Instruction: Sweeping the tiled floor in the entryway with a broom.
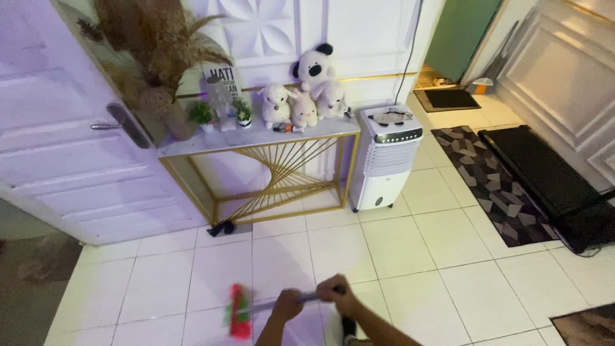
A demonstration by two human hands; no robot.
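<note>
Both my hands grip the handle of a broom (241,312) low in the head view. My left hand (286,304) holds the grey stick nearer the red and green brush head, which is blurred just above the white floor tiles (410,250). My right hand (336,293) clasps the stick further back, close to my body. The brush head lies to the left of both hands.
A gold-framed console table (256,166) with soft toys (307,96), small plants and a vase of dried grass stands against the wall. A white air cooler (384,160) is beside it. An open white door (83,141) is at left. Dark mats (493,179) lie at right.
</note>
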